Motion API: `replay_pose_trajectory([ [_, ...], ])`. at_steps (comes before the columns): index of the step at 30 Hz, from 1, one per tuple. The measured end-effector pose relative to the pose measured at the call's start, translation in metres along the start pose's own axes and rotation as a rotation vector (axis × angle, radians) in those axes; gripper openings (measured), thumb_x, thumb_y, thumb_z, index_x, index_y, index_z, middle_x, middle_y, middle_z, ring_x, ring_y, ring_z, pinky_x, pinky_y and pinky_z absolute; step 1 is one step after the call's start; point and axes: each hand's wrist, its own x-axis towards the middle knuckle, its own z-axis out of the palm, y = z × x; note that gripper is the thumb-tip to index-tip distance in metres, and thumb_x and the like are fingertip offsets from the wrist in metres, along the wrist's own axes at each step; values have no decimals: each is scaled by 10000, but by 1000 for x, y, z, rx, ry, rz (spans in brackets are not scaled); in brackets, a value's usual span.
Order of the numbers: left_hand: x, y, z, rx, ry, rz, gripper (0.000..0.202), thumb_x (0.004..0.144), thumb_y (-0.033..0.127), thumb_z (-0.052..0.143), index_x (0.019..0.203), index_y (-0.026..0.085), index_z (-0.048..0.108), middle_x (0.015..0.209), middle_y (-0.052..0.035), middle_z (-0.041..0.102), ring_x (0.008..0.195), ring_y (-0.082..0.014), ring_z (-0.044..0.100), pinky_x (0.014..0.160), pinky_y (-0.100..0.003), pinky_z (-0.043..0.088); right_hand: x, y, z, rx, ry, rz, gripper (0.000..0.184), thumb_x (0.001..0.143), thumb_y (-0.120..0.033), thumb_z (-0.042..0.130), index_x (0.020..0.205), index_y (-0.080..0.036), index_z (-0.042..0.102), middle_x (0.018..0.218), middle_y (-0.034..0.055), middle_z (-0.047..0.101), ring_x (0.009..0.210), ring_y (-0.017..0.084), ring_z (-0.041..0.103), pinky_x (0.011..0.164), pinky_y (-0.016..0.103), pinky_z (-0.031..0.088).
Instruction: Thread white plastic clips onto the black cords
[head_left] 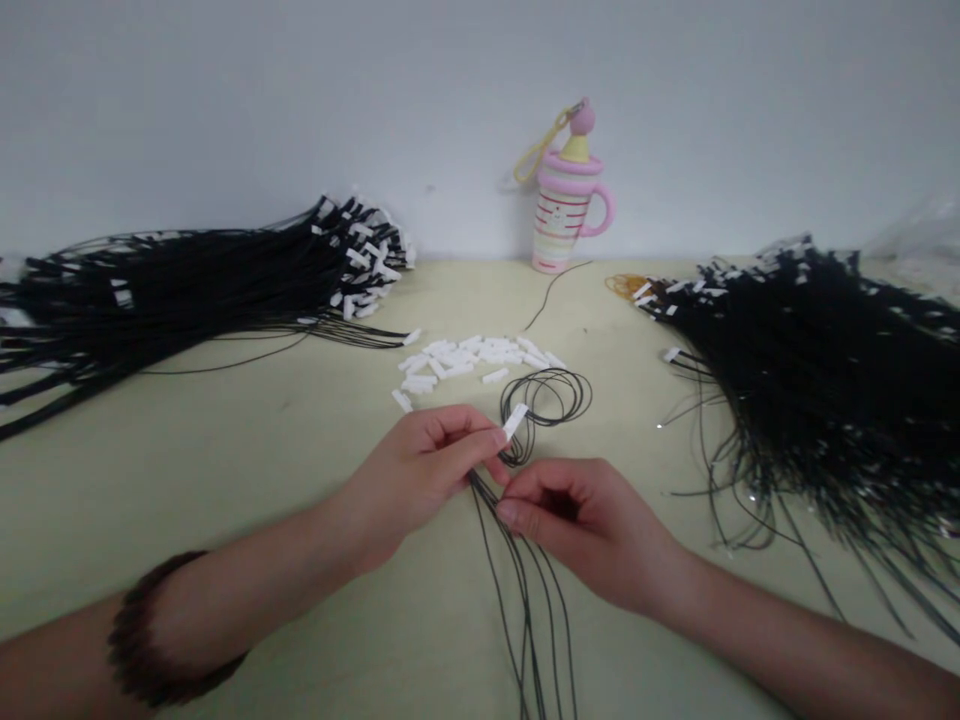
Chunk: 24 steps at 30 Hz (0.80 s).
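Observation:
My left hand (420, 465) pinches a small white plastic tag (515, 420) between thumb and fingertips. My right hand (577, 520) is closed in a pinch on thin black cords (525, 590) that run down toward me. The cords loop into a coil (551, 395) on the table just beyond my fingers. Both hands meet at the table's middle, almost touching. A dark bead bracelet (142, 640) circles my left wrist.
Loose white tags (465, 360) lie in a pile behind the hands. A big bundle of tagged black cords (187, 285) lies at the left, another (817, 370) at the right. A pink striped cup (566, 200) stands by the wall on the yellowish table (225, 450).

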Motion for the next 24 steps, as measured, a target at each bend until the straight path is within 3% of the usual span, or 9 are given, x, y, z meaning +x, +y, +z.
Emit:
replay_pose_trajectory([
  [11,1,-1,-1,6,-12,7,229,794,334,540,638,179,605,562,42,589,462,-59,343,428,-184,244,-2,1,-11,-85,-95,15,117,816,-146,492,716,-123,548,610,-39,421,551,54,330,488,190,264],
  [13,1,0,-1,2,-15,5,234,794,333,544,630,177,605,554,47,578,450,-52,331,418,-179,232,-3,-2,-16,31,-116,68,51,787,-120,520,817,-124,562,634,-34,472,554,48,372,493,178,291],
  [16,1,1,-2,6,-19,-25,256,793,354,547,625,171,606,559,44,580,436,-44,310,405,-175,215,-7,-11,-34,322,-276,178,234,746,-101,554,977,-141,543,609,-40,537,473,32,390,432,156,285],
  [18,2,1,-2,-3,-14,-57,263,787,373,552,633,167,603,582,33,600,444,-46,320,405,-170,221,-12,-20,-52,500,-346,153,174,725,-123,563,896,-151,584,527,-51,532,399,24,357,380,154,242],
  [20,3,1,-2,-18,-9,-77,253,777,377,562,642,167,598,588,27,611,449,-49,327,403,-164,220,-16,-31,-71,620,-249,61,64,731,-186,546,731,-169,607,445,-59,501,363,28,357,366,168,235],
  [22,3,1,-3,-28,-9,-93,236,772,368,566,648,170,595,571,30,607,440,-49,318,394,-162,203,-18,-41,-90,660,27,-39,194,794,-259,463,677,-195,604,454,-62,522,366,22,372,382,181,258],
  [24,3,1,-3,-26,-9,-108,223,771,359,561,654,174,599,559,34,596,432,-50,312,386,-165,186,-18,-47,-107,591,367,-125,349,882,-277,305,741,-223,620,613,-62,611,404,3,389,412,200,273],
])
